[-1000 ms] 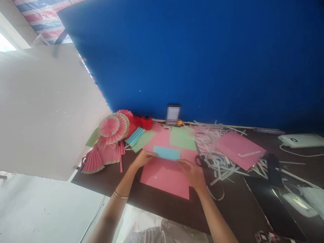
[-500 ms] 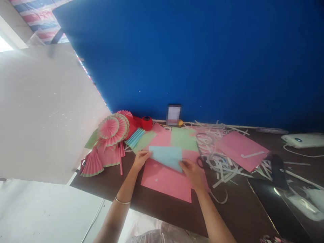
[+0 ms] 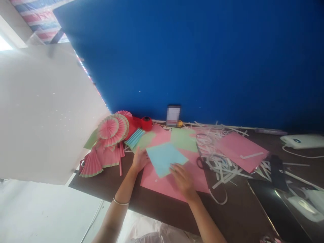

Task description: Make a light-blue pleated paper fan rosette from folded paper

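A light blue sheet of paper [image 3: 165, 156] lies turned cornerwise over a pink sheet [image 3: 186, 189] and green paper. My right hand [image 3: 181, 177] is at its lower right edge, fingers over the blue sheet; the thumb is hard to make out. At the left edge is my left hand [image 3: 140, 160], with its fingers loosely apart; whether the fingertips touch the paper is unclear. Beyond my left hand sits a pleated blue paper piece [image 3: 135, 137].
Pink and green paper fans [image 3: 111, 130] stand at the left, beside a red tape roll [image 3: 146, 124]. White paper strips [image 3: 220, 165] and scissors [image 3: 200, 162] lie on the right. A pink packet [image 3: 241, 150] rests on strips. A blue panel [image 3: 189, 60] rises behind the table.
The blue sheet has turned from nearly square-on to cornerwise. My right hand has shifted left and toward me; my left hand's pinch on the sheet's edge has loosened.
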